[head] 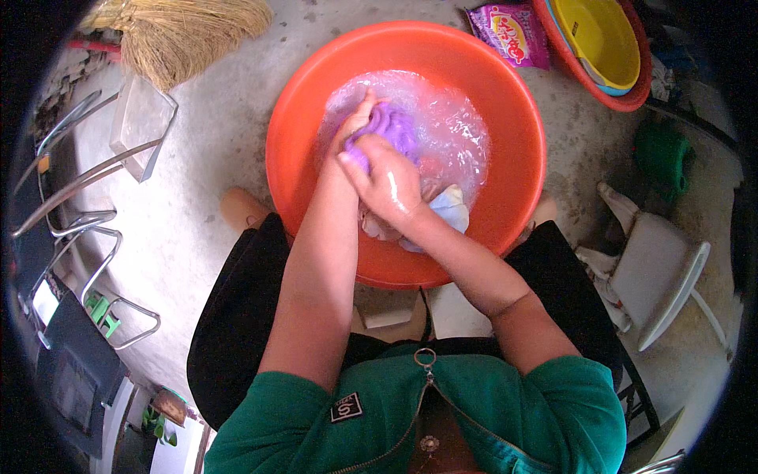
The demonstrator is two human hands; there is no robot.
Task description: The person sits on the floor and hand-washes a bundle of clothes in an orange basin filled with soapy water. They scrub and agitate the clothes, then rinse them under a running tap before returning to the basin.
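A large orange plastic basin (516, 155) stands on the floor between my knees, with foamy water (450, 118) in it. Over the water, a wet purple cloth (392, 125) is bunched between my two hands. My left hand (357, 116) is at the cloth's left side, its fingers partly hidden behind the folds. From the near side, my right hand (388, 181) grips the same cloth, close against my left wrist. Below my right wrist, a pale blue cloth (451, 208) lies partly out of the water. Beside it is a brownish, wet cloth (379, 226), mostly covered by my right hand.
A straw broom (189, 35) lies at the upper left. Metal-legged chairs (89, 219) line the left side. Beyond the basin are a purple detergent packet (512, 35) and stacked basins (610, 41). At right are a green plastic container (663, 157) and a grey-white seat (657, 266).
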